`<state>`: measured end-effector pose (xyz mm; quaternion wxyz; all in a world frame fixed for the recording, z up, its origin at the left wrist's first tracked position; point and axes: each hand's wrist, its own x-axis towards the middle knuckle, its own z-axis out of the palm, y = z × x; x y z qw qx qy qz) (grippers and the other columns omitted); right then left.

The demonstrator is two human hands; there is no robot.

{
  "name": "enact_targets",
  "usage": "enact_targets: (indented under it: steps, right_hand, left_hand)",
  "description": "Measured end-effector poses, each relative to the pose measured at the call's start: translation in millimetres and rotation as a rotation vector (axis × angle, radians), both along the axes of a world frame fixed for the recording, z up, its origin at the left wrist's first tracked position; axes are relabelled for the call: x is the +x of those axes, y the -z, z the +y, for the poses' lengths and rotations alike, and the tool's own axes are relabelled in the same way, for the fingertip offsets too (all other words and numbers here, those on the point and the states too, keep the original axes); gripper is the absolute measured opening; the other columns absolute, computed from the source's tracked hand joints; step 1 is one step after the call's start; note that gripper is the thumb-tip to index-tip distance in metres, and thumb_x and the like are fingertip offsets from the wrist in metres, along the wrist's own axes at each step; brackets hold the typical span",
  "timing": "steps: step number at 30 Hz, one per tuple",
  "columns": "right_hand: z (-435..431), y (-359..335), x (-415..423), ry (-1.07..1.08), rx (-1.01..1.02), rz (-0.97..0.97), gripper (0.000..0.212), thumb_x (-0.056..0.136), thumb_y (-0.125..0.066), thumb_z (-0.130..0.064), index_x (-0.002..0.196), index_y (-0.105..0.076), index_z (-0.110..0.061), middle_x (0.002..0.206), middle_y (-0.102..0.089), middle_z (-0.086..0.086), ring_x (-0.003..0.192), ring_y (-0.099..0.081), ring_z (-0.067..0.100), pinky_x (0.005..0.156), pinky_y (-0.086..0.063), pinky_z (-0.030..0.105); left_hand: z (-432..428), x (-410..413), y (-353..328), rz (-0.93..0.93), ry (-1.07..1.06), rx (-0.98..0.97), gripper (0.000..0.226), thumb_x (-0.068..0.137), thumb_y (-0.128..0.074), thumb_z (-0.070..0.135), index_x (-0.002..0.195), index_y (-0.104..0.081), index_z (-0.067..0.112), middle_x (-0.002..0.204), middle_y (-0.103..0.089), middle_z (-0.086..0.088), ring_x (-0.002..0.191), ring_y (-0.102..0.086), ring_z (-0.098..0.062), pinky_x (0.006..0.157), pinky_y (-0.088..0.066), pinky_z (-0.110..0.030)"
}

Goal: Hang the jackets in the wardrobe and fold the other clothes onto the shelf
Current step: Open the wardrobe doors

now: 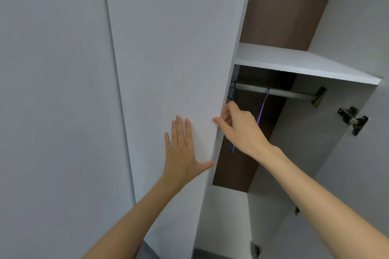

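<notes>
Soft, even indoor light, dim wardrobe (261, 153) interior, wide-angle bending at edges.

Your left hand (182, 149) lies flat, fingers straight, on the face of the grey wardrobe door (168, 48), while your right hand (240, 127) curls its fingers round that door's free edge, thumb on the front. Inside the opening, a blue hanger (232, 147) and a purple hanger (262, 107) hang from the metal rail (273, 91) beneath a white shelf (294, 63). A dark hinge (353, 120) shows on the right.
</notes>
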<state>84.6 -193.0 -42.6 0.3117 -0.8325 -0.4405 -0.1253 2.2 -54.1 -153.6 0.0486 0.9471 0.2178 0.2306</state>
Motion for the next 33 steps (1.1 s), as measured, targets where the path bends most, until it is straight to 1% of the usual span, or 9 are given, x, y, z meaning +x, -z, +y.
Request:
enact_targets:
  steps: [6, 12, 13, 15, 17, 19, 24, 28, 33]
  right_hand:
    - [-0.9, -6.5, -56.6, -0.171, -0.060, -0.033, 0.018, 0.099, -0.050, -0.030, 0.106, -0.049, -0.014, 0.083, -0.063, -0.001, 0.069, -0.062, 0.009, 0.062, -0.053, 0.026]
    - [11.9, -13.9, -114.0, -0.350, -0.184, -0.124, 0.019, 0.104, -0.038, -0.022, 0.114, -0.048, -0.009, 0.091, -0.066, 0.007, 0.077, -0.067, 0.021, 0.071, -0.056, 0.041]
    - [17.0, -15.0, -123.6, -0.383, -0.208, -0.147, 0.020, 0.104, -0.037, -0.023, 0.114, -0.047, -0.009, 0.092, -0.066, 0.008, 0.077, -0.067, 0.021, 0.071, -0.057, 0.042]
    - [30.8, -17.0, -141.6, -0.442, -0.235, -0.191, 0.022, 0.104, -0.034, -0.027, 0.112, -0.047, -0.012, 0.090, -0.066, 0.007, 0.074, -0.066, 0.021, 0.069, -0.056, 0.043]
    - [48.6, -19.4, -158.0, -0.480, -0.200, -0.179, 0.021, 0.105, -0.034, -0.028, 0.110, -0.049, -0.013, 0.089, -0.065, 0.005, 0.071, -0.062, 0.018, 0.067, -0.053, 0.043]
    - [69.0, -21.0, -175.0, -0.495, -0.141, -0.132, 0.023, 0.104, -0.038, -0.032, 0.112, -0.051, -0.015, 0.094, -0.066, 0.002, 0.075, -0.061, 0.015, 0.067, -0.053, 0.039]
    - [122.5, -22.8, -216.8, -0.445, -0.057, -0.116, 0.030, 0.099, -0.044, -0.048, 0.107, -0.050, -0.020, 0.096, -0.063, -0.010, 0.085, -0.061, 0.013, 0.067, -0.050, 0.034]
    - [160.9, -28.0, -244.5, -0.404, -0.046, -0.094, 0.033, 0.096, -0.048, -0.048, 0.102, -0.050, -0.016, 0.096, -0.065, -0.004, 0.086, -0.062, 0.020, 0.074, -0.051, 0.040]
    - [193.7, -26.7, -266.9, -0.423, 0.002, -0.016, 0.031, 0.096, -0.051, -0.043, 0.098, -0.049, -0.012, 0.091, -0.062, 0.000, 0.081, -0.059, 0.022, 0.071, -0.050, 0.040]
  left_hand:
    - [-16.6, -64.5, 2.8, -0.023, -0.051, -0.014, 0.123, 0.070, -0.042, 0.088, 0.138, 0.040, 0.027, 0.162, 0.011, -0.007, 0.149, 0.009, -0.029, 0.117, 0.004, -0.049]
    - [-15.6, -123.0, -0.2, -0.090, -0.159, -0.023, 0.105, 0.083, -0.042, 0.076, 0.152, 0.017, 0.023, 0.163, 0.000, 0.001, 0.149, -0.008, -0.024, 0.115, 0.005, -0.040]
    - [-12.0, -132.5, -1.5, -0.105, -0.183, -0.029, 0.100, 0.087, -0.043, 0.070, 0.152, 0.016, 0.022, 0.162, -0.007, 0.000, 0.148, -0.015, -0.024, 0.117, 0.000, -0.040]
    - [-3.2, -154.4, -6.2, -0.166, -0.213, -0.066, 0.091, 0.092, -0.050, 0.055, 0.154, 0.007, 0.021, 0.147, -0.041, -0.003, 0.130, -0.046, -0.020, 0.115, -0.030, -0.035]
    - [6.9, -178.7, -12.1, -0.234, -0.238, -0.096, 0.083, 0.092, -0.055, 0.043, 0.154, -0.005, 0.020, 0.107, -0.062, 0.000, 0.086, -0.057, -0.011, 0.076, -0.047, -0.023]
    - [16.4, -202.7, -13.9, -0.232, -0.280, -0.153, 0.076, 0.095, -0.052, 0.039, 0.153, -0.009, 0.018, 0.080, -0.055, 0.004, 0.064, -0.047, -0.009, 0.054, -0.033, -0.020]
    - [44.5, -244.5, -9.8, -0.230, -0.341, -0.237, 0.062, 0.100, -0.042, 0.029, 0.149, -0.010, 0.009, 0.064, -0.043, 0.007, 0.054, -0.044, -0.013, 0.048, -0.027, -0.025]
    - [64.8, -267.8, -6.0, -0.288, -0.359, -0.309, 0.056, 0.100, -0.040, 0.022, 0.146, -0.011, 0.010, 0.074, -0.049, 0.005, 0.056, -0.044, -0.007, 0.047, -0.025, -0.020]
    - [89.9, -289.0, -7.9, -0.265, -0.375, -0.339, 0.067, 0.097, -0.041, 0.014, 0.149, 0.000, 0.016, 0.095, -0.056, -0.004, 0.071, -0.053, -0.016, 0.059, -0.037, -0.024]
